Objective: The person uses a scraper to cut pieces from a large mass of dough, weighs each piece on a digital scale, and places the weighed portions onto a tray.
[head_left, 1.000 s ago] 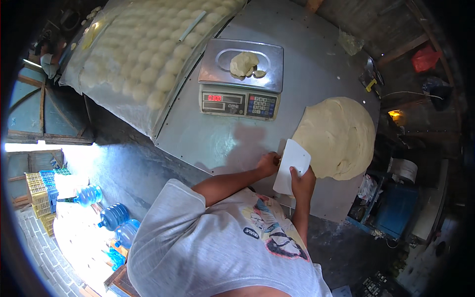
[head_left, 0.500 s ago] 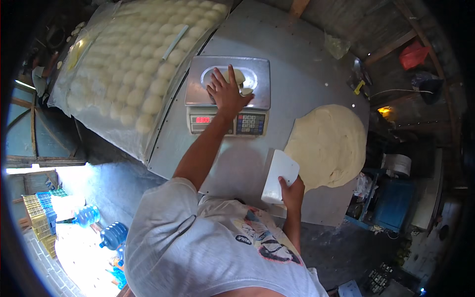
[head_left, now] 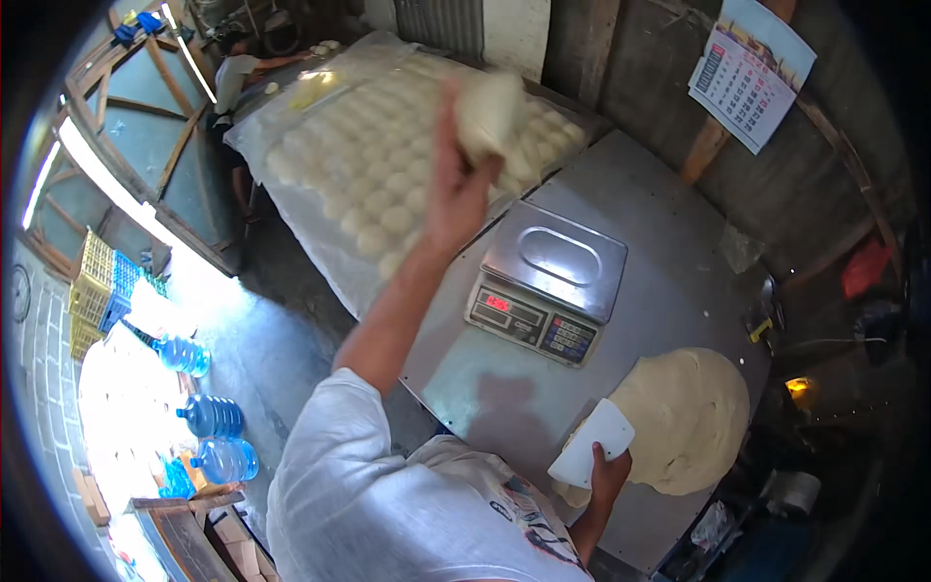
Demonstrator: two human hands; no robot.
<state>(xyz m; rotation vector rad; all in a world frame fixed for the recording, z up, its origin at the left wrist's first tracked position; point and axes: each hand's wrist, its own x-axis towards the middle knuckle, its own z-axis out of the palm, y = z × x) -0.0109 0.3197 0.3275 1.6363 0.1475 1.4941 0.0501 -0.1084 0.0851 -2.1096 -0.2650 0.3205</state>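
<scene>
My left hand (head_left: 460, 199) is raised left of the scale, closed around a pale dough piece (head_left: 490, 109) smeared by motion. Beneath it lie rows of dough balls (head_left: 390, 180) under a see-through plastic sheet. The digital scale (head_left: 567, 254) has a bare metal pan and a lit red display. In my right hand (head_left: 609, 472) is a white flat dough scraper (head_left: 588, 448), its blade at the left edge of a large dough slab (head_left: 690, 412). A bit of dough shows below the scraper.
The grey metal table (head_left: 645, 228) extends behind the scale. A calendar (head_left: 752, 73) hangs on the back wall. Another person (head_left: 236, 82) stands at the far left beyond the dough balls. Blue water bottles (head_left: 211, 415) and stacked crates (head_left: 97, 281) stand on the left.
My left hand has lifted the dough off the scale pan and carried it left over the dough balls. My right hand keeps the scraper by the slab. The view has swung left.
</scene>
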